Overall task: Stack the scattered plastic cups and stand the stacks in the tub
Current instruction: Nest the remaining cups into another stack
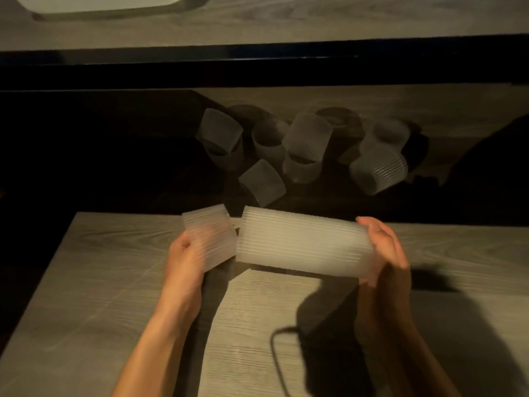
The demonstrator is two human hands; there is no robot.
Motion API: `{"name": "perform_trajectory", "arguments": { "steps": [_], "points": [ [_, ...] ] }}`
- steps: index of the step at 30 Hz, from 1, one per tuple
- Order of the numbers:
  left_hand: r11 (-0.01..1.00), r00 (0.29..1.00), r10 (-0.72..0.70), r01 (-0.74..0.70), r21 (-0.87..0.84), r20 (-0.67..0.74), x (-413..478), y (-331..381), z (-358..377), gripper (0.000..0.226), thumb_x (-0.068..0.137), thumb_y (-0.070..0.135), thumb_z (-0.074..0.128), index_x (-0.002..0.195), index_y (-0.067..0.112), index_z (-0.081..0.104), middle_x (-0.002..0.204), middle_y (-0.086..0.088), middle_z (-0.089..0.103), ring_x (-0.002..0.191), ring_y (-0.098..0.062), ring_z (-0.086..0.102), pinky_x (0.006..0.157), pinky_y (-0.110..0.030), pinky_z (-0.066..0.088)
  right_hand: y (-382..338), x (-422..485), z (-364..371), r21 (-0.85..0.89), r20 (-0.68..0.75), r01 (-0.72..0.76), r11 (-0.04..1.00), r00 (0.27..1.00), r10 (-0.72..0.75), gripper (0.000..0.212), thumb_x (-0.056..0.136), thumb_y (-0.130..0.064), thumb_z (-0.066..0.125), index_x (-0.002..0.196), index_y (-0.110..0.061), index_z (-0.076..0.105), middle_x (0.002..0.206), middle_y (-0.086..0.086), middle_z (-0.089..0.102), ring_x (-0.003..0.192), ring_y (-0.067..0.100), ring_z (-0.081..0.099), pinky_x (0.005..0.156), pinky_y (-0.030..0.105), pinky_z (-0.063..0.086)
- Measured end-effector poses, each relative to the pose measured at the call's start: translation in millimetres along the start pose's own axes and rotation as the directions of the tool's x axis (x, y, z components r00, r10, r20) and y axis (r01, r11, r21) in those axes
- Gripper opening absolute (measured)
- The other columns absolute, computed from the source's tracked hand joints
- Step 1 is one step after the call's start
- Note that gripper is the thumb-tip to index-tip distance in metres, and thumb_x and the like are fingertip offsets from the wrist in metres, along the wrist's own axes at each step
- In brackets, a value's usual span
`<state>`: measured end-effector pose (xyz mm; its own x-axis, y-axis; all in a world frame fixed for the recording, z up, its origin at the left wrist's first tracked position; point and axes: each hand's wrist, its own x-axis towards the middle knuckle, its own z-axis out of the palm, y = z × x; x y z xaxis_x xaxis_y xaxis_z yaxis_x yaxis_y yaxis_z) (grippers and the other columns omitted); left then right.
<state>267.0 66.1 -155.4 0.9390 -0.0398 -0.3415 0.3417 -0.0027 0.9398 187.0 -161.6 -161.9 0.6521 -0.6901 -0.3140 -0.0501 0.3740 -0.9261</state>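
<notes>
My left hand grips a single ribbed translucent cup, blurred by motion. My right hand holds a long stack of ribbed cups lying sideways, its open end facing the single cup. A small gap separates cup and stack. Several loose cups lie scattered on a lower, darker surface beyond the table edge, some upright, some tipped. A pale tub shows at the top left, cut off by the frame.
A light wood-grain table lies under my hands. A dark cable curls across it near the front. A black ledge runs between the scattered cups and the upper surface bearing the tub.
</notes>
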Motion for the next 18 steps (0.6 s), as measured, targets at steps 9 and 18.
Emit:
{"name": "perform_trajectory", "arguments": {
  "steps": [9,18],
  "points": [
    [0.973,0.983,0.170,-0.157,-0.172,0.063,-22,-6,13,0.043,0.106,0.022,0.024,0.116,-0.001,0.060,0.108,-0.017,0.067,0.096,-0.043,0.060,0.062,-0.035,0.059,2,-2,-14,0.000,0.031,0.043,0.999,0.999,-0.043,0.023,0.101,-0.024,0.046,0.105,-0.023,0.069,0.086,-0.017,0.071,0.079,-0.002,0.066,0.076,0.031,0.045],
    [0.985,0.955,0.167,-0.174,0.007,0.245,-29,4,21,0.097,0.064,0.087,0.063,0.122,0.010,0.059,0.102,-0.006,0.068,0.080,-0.019,0.064,0.060,-0.030,0.053,-1,-4,-30,0.017,0.052,0.070,0.997,0.996,-0.071,0.028,0.080,-0.047,0.058,0.098,-0.031,0.074,0.101,-0.002,0.070,0.098,0.022,0.062,0.087,0.048,0.046]
  ]
}}
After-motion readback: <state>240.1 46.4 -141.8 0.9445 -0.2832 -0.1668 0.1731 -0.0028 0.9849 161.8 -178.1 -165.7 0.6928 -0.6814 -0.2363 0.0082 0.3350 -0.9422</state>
